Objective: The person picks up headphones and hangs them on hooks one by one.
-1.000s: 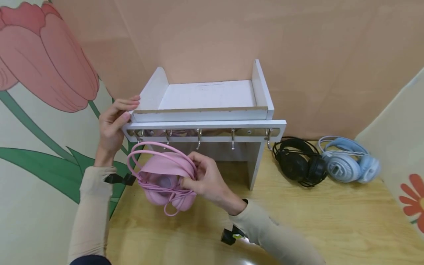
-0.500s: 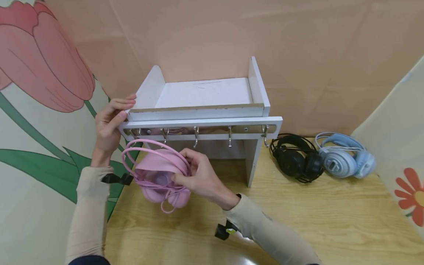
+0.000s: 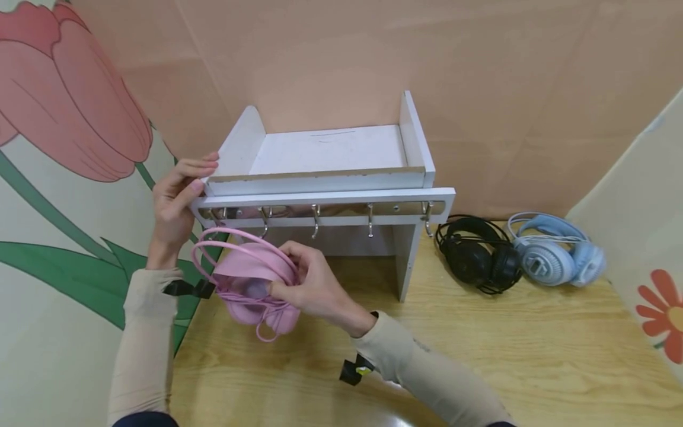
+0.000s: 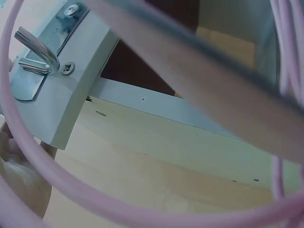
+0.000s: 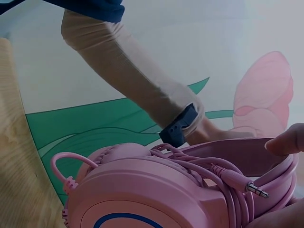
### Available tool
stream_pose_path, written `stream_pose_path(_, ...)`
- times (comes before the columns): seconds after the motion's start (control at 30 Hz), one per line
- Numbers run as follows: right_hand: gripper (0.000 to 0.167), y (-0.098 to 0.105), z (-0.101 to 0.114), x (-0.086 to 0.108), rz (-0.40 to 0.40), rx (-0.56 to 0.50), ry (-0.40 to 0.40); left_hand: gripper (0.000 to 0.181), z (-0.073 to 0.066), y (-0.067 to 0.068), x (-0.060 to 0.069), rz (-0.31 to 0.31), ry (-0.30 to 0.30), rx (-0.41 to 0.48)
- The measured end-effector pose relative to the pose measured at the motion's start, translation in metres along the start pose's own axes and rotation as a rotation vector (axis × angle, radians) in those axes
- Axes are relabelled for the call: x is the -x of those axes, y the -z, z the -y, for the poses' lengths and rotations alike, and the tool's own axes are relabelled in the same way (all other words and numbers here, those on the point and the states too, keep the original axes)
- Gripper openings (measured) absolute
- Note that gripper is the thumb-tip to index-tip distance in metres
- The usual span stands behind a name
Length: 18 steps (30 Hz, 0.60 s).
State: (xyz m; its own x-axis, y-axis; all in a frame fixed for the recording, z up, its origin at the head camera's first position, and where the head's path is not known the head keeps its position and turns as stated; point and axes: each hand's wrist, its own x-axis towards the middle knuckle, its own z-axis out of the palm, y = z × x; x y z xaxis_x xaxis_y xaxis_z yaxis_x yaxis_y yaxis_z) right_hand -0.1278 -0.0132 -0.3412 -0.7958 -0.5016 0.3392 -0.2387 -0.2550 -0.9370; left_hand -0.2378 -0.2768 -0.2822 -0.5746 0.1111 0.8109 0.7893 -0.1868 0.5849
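Observation:
My right hand [image 3: 315,284] holds pink headphones [image 3: 251,258] by the headband, thumb on the inner side. They hang in front of the left end of a white shelf [image 3: 320,184], close below the leftmost hooks. Their cable is wound round them; its plug [image 5: 259,191] sticks out in the right wrist view. My left hand [image 3: 178,201] grips the shelf's left front corner, thumb at the front and fingers over the side. In the left wrist view, a pink headband hoop [image 4: 95,204] crosses below a metal hook [image 4: 42,54], apart from it.
Black headphones [image 3: 475,258] and light blue headphones [image 3: 555,255] lie on the wooden table [image 3: 480,344], right of the shelf. More metal hooks [image 3: 370,220] line the front rail. A wall with a painted tulip [image 3: 69,107] stands close on the left.
My right hand has moved a little left with the pink headphones, toward the rail's left end. The left hand stays on the shelf corner. The head view has shifted slightly.

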Motion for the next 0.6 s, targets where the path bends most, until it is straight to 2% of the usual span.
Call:
stream_pose_path(0.17,0.035,-0.0026,-0.0037,-0.0003,0.009,-0.012,-0.014,0.022,0.0001,-0.0002,0.0008,-0.009,0.006,0.019)
stream_pose_path(0.6,0.034,-0.0033,-0.0104,-0.0027,-0.003,0.037,-0.045,0.022,-0.0009,-0.0009,0.0012,-0.01,0.005,0.01)
